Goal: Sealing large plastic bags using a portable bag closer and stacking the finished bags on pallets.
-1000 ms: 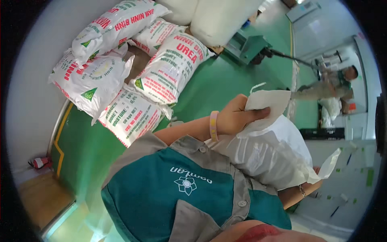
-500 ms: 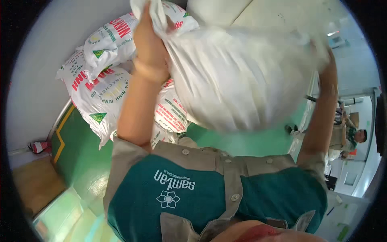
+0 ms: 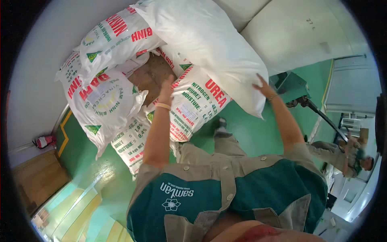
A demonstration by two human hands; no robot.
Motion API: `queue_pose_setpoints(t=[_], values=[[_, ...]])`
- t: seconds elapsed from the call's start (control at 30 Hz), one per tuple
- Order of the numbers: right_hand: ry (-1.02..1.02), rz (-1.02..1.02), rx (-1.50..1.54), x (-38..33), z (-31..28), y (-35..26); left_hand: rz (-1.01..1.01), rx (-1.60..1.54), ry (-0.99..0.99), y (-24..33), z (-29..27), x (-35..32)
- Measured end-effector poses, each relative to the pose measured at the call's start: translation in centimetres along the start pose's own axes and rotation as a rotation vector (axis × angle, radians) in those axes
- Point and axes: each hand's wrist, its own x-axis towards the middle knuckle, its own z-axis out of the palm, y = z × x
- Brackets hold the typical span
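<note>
White sack lies across printed sacks | likely heavy, soft, slick; best gripped at end corners | left hand, right hand empty, fingers apart

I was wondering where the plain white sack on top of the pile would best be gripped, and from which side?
Probably by its pointed near-right corner, coming from the near side with the right hand: that end of the plain white sack tapers and juts past the adjoining printed sack.
</note>
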Motion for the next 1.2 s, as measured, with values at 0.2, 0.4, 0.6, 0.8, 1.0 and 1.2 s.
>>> queue_pose_setpoints(t=[0.2, 0.4, 0.6, 0.8, 1.0, 1.2], values=[[-0.356, 0.294, -0.452, 25.4, 4.5, 21.3, 1.071, 0.664, 0.318, 0.4, 32.0, 32.1], [0.182, 0.110, 0.208, 50.2, -15.6, 49.0, 1.543, 1.610, 0.505, 21.8, 72.1, 62.3], [-0.052, 1.268, 1.743, 66.2, -20.0, 81.4, 1.180, 1.693, 0.681, 24.9, 78.1, 93.9], [0.105, 1.074, 1.726, 73.0, -7.3, 85.5, 1.203, 1.676, 0.617, 22.9, 73.9, 107.7], [0.212, 1.501, 1.844, 66.4, -6.3, 68.2, 1.207, 1.588, 0.496, 22.7, 63.1, 106.7], [-0.502, 1.610, 1.858, 53.6, 13.3, 70.4, 1.171, 1.702, 0.471, 15.2, 48.1, 107.4]])
